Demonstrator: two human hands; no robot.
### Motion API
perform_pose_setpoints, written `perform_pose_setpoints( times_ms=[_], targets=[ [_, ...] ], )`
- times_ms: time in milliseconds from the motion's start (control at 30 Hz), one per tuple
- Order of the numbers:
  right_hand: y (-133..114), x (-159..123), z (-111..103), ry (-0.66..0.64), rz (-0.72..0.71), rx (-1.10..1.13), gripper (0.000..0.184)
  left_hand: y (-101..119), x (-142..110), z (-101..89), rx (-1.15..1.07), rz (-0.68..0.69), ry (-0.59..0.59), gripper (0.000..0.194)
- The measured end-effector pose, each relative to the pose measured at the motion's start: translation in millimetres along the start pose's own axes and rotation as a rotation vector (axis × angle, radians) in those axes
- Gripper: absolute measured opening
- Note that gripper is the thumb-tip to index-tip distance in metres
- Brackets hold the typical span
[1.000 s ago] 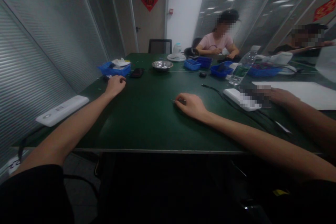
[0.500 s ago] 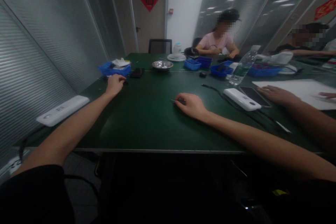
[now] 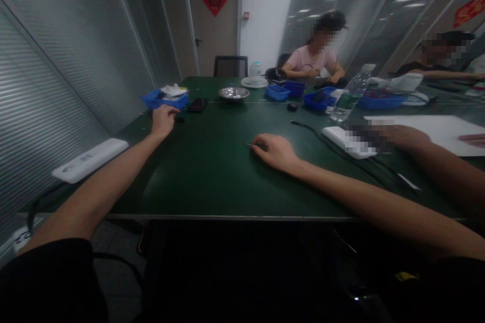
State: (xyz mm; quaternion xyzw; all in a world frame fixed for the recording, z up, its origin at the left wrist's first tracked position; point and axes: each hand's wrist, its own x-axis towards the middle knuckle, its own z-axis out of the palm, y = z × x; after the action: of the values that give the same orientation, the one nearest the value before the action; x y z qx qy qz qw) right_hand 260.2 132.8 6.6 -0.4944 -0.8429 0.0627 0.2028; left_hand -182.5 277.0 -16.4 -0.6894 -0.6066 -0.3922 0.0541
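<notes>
My left hand (image 3: 162,122) is at the far left of the green table (image 3: 204,171), just in front of a blue basket (image 3: 166,101). Its fingers are stretched out to the right, and a small dark object (image 3: 180,120) lies right beside them; contact is hard to make out. My right hand (image 3: 276,152) rests on the table near the middle, fingers curled round a small dark-handled tool (image 3: 261,146). A thin metal tip points left from it; the exact kind is unclear.
Farther back are a dark phone-like object (image 3: 197,105), a steel bowl (image 3: 234,94) and blue trays (image 3: 277,92). To the right stand a tilted water bottle (image 3: 350,96) and a white power bank (image 3: 337,137), near another person's hand (image 3: 411,136). Another white power bank (image 3: 91,160) lies left.
My left hand has drawn slightly left, and its fingers have lifted a little from the small dark object. My right hand stays put. The neighbouring person's hand has shifted slightly.
</notes>
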Motion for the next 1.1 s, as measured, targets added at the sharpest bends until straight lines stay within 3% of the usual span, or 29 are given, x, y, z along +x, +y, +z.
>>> perform_pose_setpoints(
  times_ms=[300, 1100],
  targets=[
    [1, 1, 0, -0.012, 0.01, 0.008, 0.024, -3, 2, 5.1, -0.027, 0.06, 0.015, 0.025],
    [-1, 0, 0, -0.01, 0.008, 0.002, 0.026, -16, 8, 16.6, -0.12, -0.1, -0.063, 0.029]
  ],
)
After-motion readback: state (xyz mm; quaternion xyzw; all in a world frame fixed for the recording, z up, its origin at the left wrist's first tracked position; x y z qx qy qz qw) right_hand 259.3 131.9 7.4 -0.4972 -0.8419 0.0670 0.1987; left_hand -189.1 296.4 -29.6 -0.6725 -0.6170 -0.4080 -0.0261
